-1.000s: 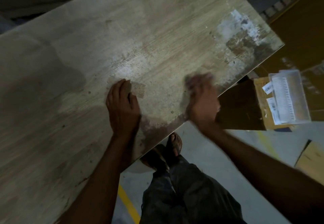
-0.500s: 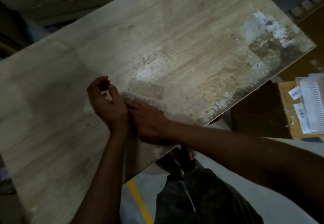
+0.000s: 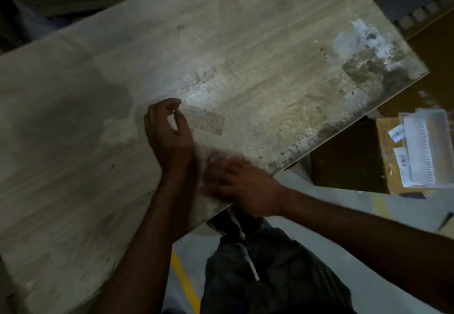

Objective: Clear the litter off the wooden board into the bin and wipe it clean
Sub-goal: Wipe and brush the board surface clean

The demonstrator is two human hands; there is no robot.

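The room is dim, a grey concrete floor [image 3: 319,205] with a yellow line [image 3: 185,281] running under me, and the wooden board [image 3: 221,56] fills most of my view from nine o'clock through one o'clock, its near edge slanting down towards six. At three o'clock, well below the board's corner, sits a cardboard box [image 3: 383,151] with a clear plastic tray [image 3: 425,149] lying on it; I see no bin anywhere, so I cannot say where the litter must go. The board's two o'clock corner carries a patch of white and dark residue [image 3: 363,51], and a pale rectangular mark [image 3: 208,122] lies near centre. My left hand [image 3: 169,132] rests on the board just at nine o'clock of that mark, fingers curled loosely inward with thumb near fingertips; whether it pinches a scrap I cannot tell. My right hand [image 3: 235,183] lies flat and spread, empty as far as I can see, blurred at the near edge around five o'clock of the left. I judge the risk is sweeping grit off the edge onto the floor or my foot rather than into a bin, and bare palms will only smear that stuck residue.
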